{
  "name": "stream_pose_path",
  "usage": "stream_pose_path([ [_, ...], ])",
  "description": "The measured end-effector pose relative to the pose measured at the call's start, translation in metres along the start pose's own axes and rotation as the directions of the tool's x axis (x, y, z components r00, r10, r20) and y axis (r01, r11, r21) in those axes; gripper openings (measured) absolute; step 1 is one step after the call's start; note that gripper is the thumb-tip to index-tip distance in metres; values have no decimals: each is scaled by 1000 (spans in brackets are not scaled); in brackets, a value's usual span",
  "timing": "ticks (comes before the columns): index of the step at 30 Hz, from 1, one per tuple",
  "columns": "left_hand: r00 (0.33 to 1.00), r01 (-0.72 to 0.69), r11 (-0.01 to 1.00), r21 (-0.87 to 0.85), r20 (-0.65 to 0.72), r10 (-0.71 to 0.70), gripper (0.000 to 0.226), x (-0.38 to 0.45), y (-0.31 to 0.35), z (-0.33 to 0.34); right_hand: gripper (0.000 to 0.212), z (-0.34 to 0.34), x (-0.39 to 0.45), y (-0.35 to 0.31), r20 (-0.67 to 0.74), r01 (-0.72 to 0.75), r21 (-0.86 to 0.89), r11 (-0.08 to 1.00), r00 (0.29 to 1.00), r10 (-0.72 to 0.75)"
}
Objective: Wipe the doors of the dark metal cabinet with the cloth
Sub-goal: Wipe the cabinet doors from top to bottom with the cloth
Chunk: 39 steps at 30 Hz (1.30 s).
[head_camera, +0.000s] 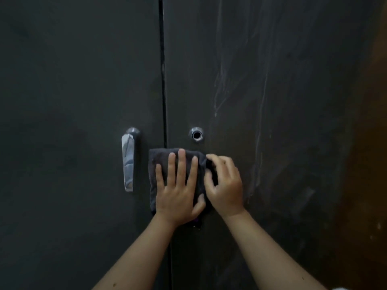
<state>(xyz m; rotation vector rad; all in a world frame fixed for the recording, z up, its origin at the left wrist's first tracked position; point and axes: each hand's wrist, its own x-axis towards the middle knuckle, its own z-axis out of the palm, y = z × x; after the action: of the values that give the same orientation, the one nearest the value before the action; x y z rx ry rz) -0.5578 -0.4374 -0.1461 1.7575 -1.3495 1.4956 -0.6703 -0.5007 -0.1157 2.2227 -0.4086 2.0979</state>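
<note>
Head view: facing two shut doors of a dark metal cabinet [83, 80], split by a thin vertical seam [163, 80]; inside hidden, so contents cannot be told.

On the left door [73, 206], a chrome lever handle [129, 160] hanging upright just beside the seam. On the right door [293, 143], a round chrome lock collar [196, 135] near the seam, with pale streaks [219, 80] running down the panel above and to its right.

Below the lock, a dark folded cloth [161, 160] pressed flat against the doors, lying across the seam – mostly on the right door, its left edge over the left one, near the handle but apart from it.

Left hand [178, 185] spread flat on the cloth, fingers straight and fanned upward, thumb out to the right, gripping nothing.

Right hand [226, 185] just beside it, fingers curled, fingertips [209, 159] pinching the cloth's upper right edge – thumb close to the left hand's thumb.

Bare forearms rising from the bottom edge. Brownish surface [368, 185] at far right, past the cabinet's edge.
</note>
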Motion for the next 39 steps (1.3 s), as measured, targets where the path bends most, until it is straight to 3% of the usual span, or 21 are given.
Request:
stream_pose_path([
  [5, 999, 19, 1000, -21, -42, -20, 90, 24, -4, -11, 17, 2, 18, -5, -90, -58, 204, 977, 993, 78],
  [14, 994, 101, 993, -55, -39, -103, 90, 109, -15, -38, 19, -17, 114, -25, -132, -27, 239, 971, 989, 60],
  [19, 996, 84, 995, -45, -6, -85, 86, 181, -24, -60, 16, -38, 188, -31, -89, -74, 153, 986, 992, 88],
  [26, 996, 72, 997, 17, 50, -72, 76, 278, -29, -87, 18, -53, 279, -37, 17, -297, 296, 908, 952, 306],
  [31, 997, 56, 994, 95, 51, -61, 70, 338, -39, -99, 34, -56, 318, -46, 61, -260, 383, 887, 965, 256],
  [33, 997, 38, 992, 119, 58, -45, 69, 354, -45, -105, 32, -57, 328, -47, 43, -203, 339, 919, 979, 201],
  [39, 997, -12, 990, 139, 74, 2, 63, 379, -58, -117, 35, -57, 356, -44, 29, -57, -24, 998, 998, 58],
])
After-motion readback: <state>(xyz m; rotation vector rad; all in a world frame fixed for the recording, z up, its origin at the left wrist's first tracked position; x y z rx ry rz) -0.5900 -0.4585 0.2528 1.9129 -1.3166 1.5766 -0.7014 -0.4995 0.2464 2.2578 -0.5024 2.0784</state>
